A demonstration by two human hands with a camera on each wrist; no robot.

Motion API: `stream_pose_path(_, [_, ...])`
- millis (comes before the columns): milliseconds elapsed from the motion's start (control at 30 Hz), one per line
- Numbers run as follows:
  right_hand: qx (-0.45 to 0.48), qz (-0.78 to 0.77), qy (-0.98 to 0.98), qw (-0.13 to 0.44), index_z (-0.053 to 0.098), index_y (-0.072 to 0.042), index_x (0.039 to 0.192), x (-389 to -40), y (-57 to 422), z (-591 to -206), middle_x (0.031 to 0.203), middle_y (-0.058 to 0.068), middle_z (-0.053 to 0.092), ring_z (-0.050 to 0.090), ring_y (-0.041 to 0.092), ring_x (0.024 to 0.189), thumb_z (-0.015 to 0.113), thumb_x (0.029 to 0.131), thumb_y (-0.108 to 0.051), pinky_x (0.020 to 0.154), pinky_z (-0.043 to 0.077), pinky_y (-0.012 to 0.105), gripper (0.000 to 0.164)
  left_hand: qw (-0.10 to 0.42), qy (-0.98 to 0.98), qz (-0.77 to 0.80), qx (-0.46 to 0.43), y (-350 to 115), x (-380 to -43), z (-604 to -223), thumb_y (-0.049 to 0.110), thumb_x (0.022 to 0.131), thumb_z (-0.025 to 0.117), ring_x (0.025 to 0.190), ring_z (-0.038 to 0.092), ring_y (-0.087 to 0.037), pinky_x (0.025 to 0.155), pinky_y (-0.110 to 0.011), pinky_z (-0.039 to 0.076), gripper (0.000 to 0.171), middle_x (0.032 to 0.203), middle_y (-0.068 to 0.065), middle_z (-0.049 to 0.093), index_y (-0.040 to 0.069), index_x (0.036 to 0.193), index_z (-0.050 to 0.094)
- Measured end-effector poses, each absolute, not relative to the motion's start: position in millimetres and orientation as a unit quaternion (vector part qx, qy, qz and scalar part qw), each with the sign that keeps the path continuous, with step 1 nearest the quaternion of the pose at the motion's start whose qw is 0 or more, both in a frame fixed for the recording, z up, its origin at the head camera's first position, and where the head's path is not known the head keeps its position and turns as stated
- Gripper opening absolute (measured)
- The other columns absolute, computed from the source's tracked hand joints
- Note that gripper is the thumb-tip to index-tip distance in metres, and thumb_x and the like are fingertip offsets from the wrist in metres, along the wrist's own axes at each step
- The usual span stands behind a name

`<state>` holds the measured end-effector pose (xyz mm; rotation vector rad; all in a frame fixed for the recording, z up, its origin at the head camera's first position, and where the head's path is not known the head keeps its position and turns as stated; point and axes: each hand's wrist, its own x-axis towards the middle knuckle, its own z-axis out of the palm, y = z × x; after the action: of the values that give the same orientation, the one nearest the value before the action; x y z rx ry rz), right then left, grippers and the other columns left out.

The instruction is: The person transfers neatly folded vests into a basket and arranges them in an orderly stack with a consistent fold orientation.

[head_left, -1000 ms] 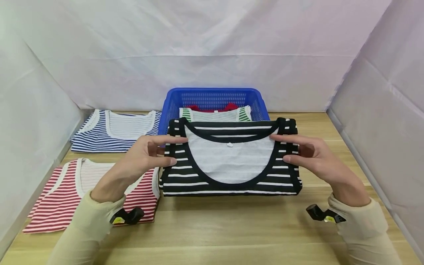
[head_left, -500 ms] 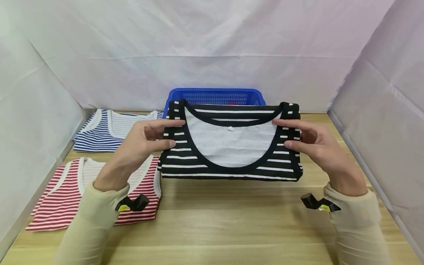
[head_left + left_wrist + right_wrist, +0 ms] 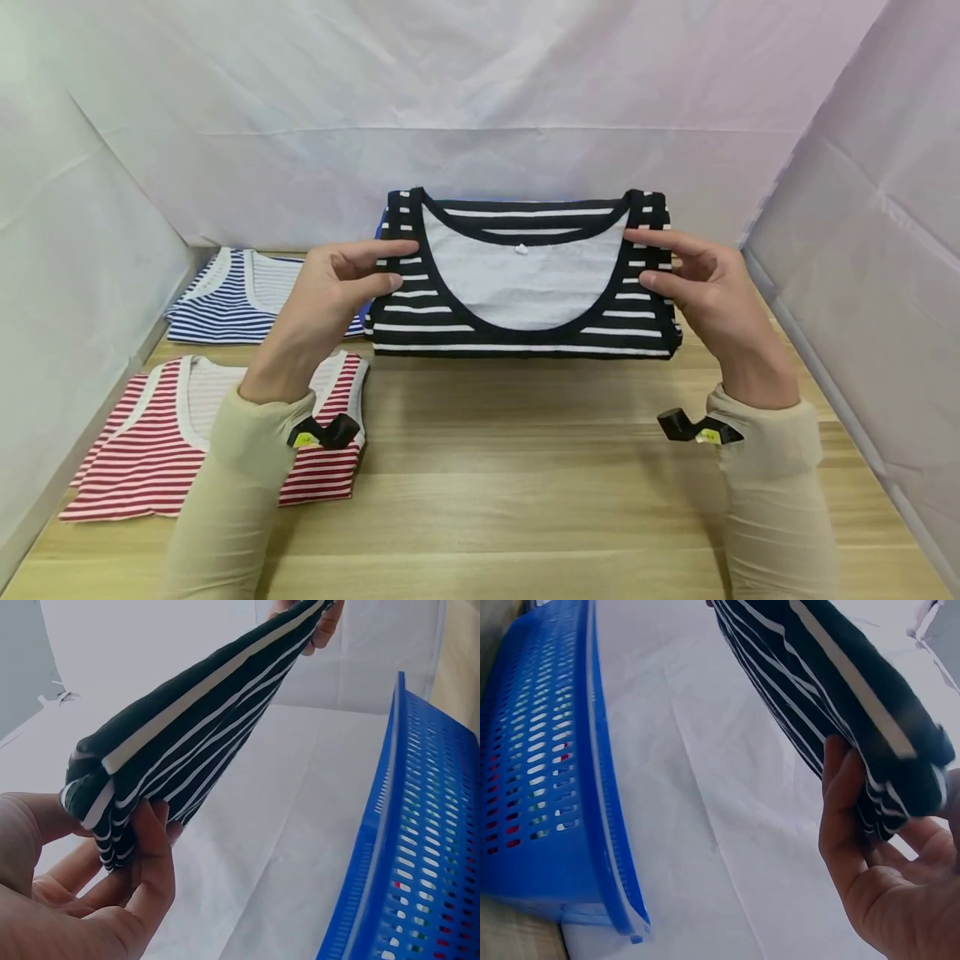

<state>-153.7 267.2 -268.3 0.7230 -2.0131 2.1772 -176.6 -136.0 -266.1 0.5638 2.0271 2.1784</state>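
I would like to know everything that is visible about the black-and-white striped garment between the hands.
The striped garment is folded into a flat, roughly rectangular bundle, with stacked layers showing at its sides. It looks like soft knit cloth: black with white stripes, plain black trim around a wide scooped neckline, a pale inside and a small white label. The left hand and right hand pinch its opposite sides, holding it raised, apart from the blue basket.

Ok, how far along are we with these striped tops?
Red and green patches showing through the blue basket suggest items already packed. The left hand and right hand hold up the black-striped top. Apparently remaining: the blue-striped top and red-striped top on the table.
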Motion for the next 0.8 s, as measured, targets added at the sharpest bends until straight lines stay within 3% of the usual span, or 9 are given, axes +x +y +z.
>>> stream_pose_path(67, [0.228, 0.739, -0.632, 0.05, 0.056, 0.014, 0.125, -158.2, 265.9, -267.6, 0.134, 0.022, 0.047, 0.025, 0.011, 0.043, 0.054, 0.085, 0.02, 0.043, 0.031, 0.018, 0.041, 0.049, 0.663, 0.725, 0.179, -133.6, -179.9, -264.6, 0.0, 0.086, 0.066, 0.079, 0.045, -0.009, 0.064, -0.02, 0.037, 0.035, 0.083, 0.003, 0.06, 0.004, 0.121, 0.067])
stream_pose_path(167, [0.209, 0.761, -0.611, 0.068, 0.06, 0.014, 0.119, -165.3, 264.0, -268.4, 0.128, 0.021, 0.051, 0.025, 0.009, 0.041, 0.058, 0.085, 0.017, 0.037, 0.024, 0.018, 0.035, 0.041, 0.648, 0.741, 0.174, -130.3, -184.3, -262.5, 0.0, 0.086, 0.066, 0.08, 0.047, -0.01, 0.065, -0.019, 0.039, 0.033, 0.085, 0.0, 0.06, 0.002, 0.12, 0.067])
stream_pose_path(233, [0.194, 0.774, -0.597, 0.08, 0.062, 0.014, 0.115, -170.8, 261.9, -269.5, 0.12, 0.021, 0.056, 0.031, 0.01, 0.04, 0.06, 0.085, 0.015, 0.035, 0.027, 0.017, 0.03, 0.034, 0.637, 0.75, 0.175, -127.9, -187.8, -261.8, -0.001, 0.087, 0.065, 0.104, 0.051, -0.015, 0.079, -0.022, 0.042, 0.031, 0.108, -0.009, 0.064, 0.0, 0.117, 0.067])
stream_pose_path(300, [0.183, 0.79, -0.578, 0.089, 0.063, 0.016, 0.111, -176.2, 260.0, -270.8, 0.112, 0.022, 0.06, 0.047, 0.012, 0.045, 0.06, 0.085, 0.014, 0.04, 0.04, 0.017, 0.026, 0.028, 0.627, 0.758, 0.178, -125.2, -191.6, -262.1, -0.002, 0.087, 0.064, 0.123, 0.042, -0.018, 0.093, -0.028, 0.039, 0.029, 0.122, -0.013, 0.06, -0.003, 0.116, 0.067])
stream_pose_path(433, [0.159, 0.811, -0.554, 0.098, 0.063, 0.016, 0.112, -187.6, 254.3, -273.4, 0.109, 0.023, 0.06, 0.066, 0.023, 0.069, 0.06, 0.086, 0.012, 0.055, 0.053, 0.029, 0.027, 0.01, 0.61, 0.77, 0.186, -120.4, -199.9, -265.3, -0.004, 0.088, 0.061, 0.126, 0.04, -0.018, 0.096, -0.03, 0.037, 0.03, 0.128, -0.015, 0.055, -0.006, 0.118, 0.064])
stream_pose_path(567, [0.158, 0.81, -0.552, 0.118, 0.062, 0.015, 0.116, -195.2, 247.8, -276.6, 0.116, 0.022, 0.055, 0.065, 0.025, 0.08, 0.061, 0.085, 0.013, 0.06, 0.054, 0.03, 0.032, -0.007, 0.609, 0.766, 0.208, -117.7, -206.2, -270.7, -0.003, 0.088, 0.061, 0.13, 0.034, -0.019, 0.098, -0.031, 0.035, 0.035, 0.137, -0.011, 0.048, -0.005, 0.123, 0.062])
stream_pose_path(733, [0.205, 0.783, -0.56, 0.177, 0.058, 0.018, 0.118, -200.7, 241.1, -280.0, 0.113, 0.025, 0.051, 0.06, 0.027, 0.084, 0.059, 0.079, 0.017, 0.063, 0.054, 0.029, 0.039, -0.029, 0.626, 0.743, 0.234, -115.3, -213.1, -276.2, 0.0, 0.087, 0.064, 0.133, 0.028, -0.019, 0.099, -0.035, 0.035, 0.04, 0.14, -0.006, 0.044, -0.002, 0.127, 0.06])
stream_pose_path(800, [0.216, 0.773, -0.566, 0.187, 0.057, 0.018, 0.12, -202.8, 239.9, -281.0, 0.112, 0.025, 0.05, 0.059, 0.028, 0.086, 0.058, 0.077, 0.018, 0.064, 0.054, 0.03, 0.043, -0.037, 0.629, 0.738, 0.241, -114.3, -215.4, -277.5, 0.0, 0.086, 0.065, 0.131, 0.034, -0.02, 0.096, -0.036, 0.038, 0.044, 0.141, -0.006, 0.043, -0.002, 0.129, 0.059])
